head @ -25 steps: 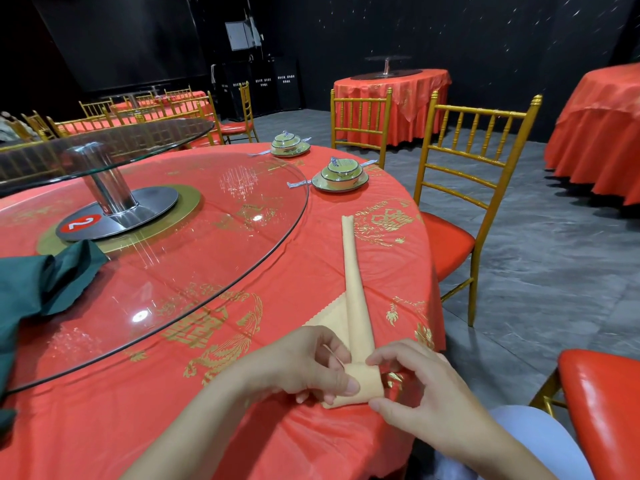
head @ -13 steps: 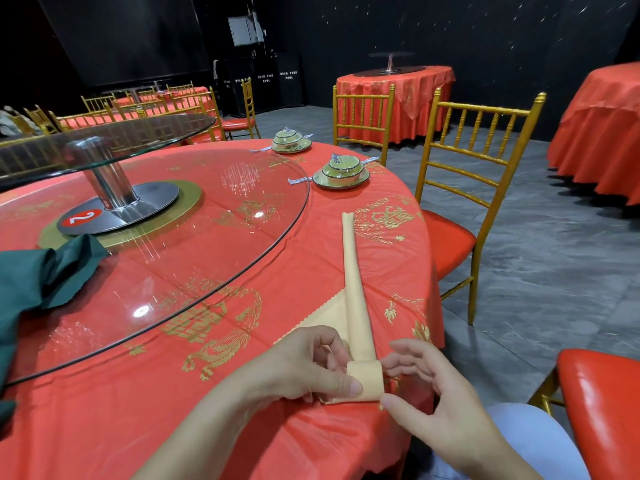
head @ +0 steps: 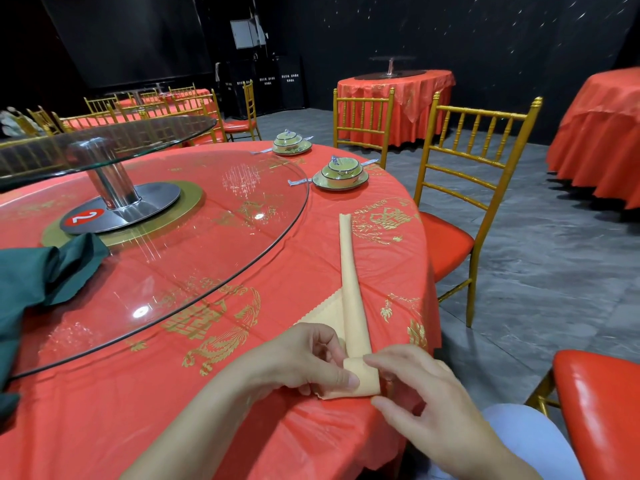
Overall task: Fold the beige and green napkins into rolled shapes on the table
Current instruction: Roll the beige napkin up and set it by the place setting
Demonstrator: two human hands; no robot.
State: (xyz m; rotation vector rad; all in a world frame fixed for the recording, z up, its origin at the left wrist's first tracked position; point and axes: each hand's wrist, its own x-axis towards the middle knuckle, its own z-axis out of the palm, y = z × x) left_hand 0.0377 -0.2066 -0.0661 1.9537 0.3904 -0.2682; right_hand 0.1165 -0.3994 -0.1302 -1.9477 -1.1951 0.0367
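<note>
Left hand, right hand pinch beige napkin (lengthwise, pointing away).

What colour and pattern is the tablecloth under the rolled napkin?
The round table's glossy tablecloth is red with gold printed motifs, seen best in the head view.

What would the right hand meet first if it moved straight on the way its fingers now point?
The right hand would meet the rolled near end of the beige napkin, which its fingertips touch; just beyond lies the left hand. Depth there is unclear.
</note>
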